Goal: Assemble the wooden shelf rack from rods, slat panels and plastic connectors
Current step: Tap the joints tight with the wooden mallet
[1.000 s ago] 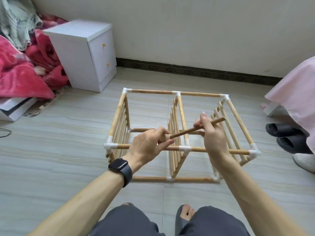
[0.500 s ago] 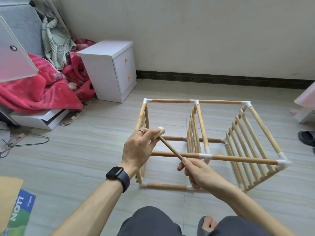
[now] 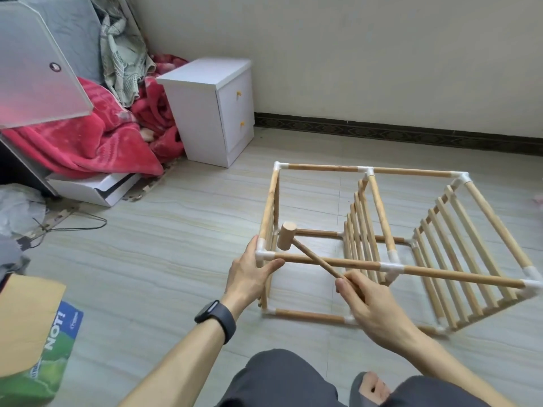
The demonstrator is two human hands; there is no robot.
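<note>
Has light wooden rod-and-slat shelf rack (image 3: 455,276) standing on pale tiled floor (image 3: 176,259). Braces its near-left white plastic corner connector (image 3: 264,255) with straight-fingered left hand (image 3: 249,277); grasps small wooden mallet (image 3: 286,236) by its handle in right hand (image 3: 370,304), head just beside that corner

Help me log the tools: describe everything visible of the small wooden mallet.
The mallet is pale bare wood: a short cylinder head on a thin round handle. The right hand grips the handle's end; the head hangs tilted near the near-left white connector. The handle crosses the front rod; contact unclear.
</note>
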